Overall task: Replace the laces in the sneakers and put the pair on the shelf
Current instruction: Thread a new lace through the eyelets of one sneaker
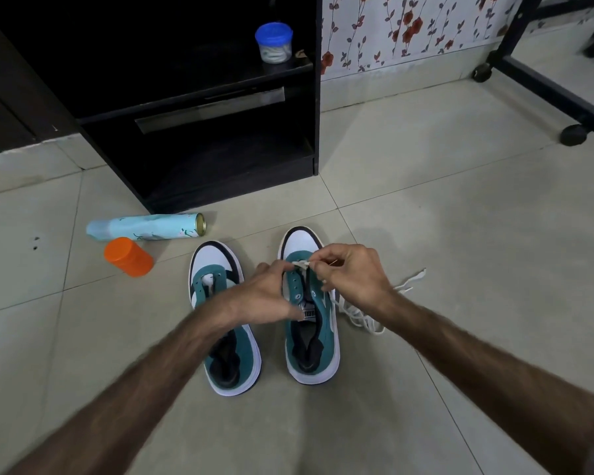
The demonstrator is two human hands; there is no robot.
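1. Bare tiled floor (460,207) spreads wide to the right of my sneakers and near me; the black shelf unit (220,132) stands just beyond them at the far side, its lower compartment open toward me.
2. To the far left of the shoes, a light-blue spray can (144,228) lies on its side, with an orange-lidded jar (128,257) just beside it.
3. A black wheeled frame (546,97) edges the far right; a blue-lidded container (274,42) sits on the unit's upper shelf.
4. The left sneaker (225,323) stands unlaced beside the right sneaker (311,323), toes pointing away from me.
5. My left hand (271,296) rests curled on the right sneaker's tongue area, gripping its eyelet edge.
6. My right hand (354,272) pinches the white lace (360,313) tip at the front eyelets; the rest of the lace trails loose on the floor to the right.
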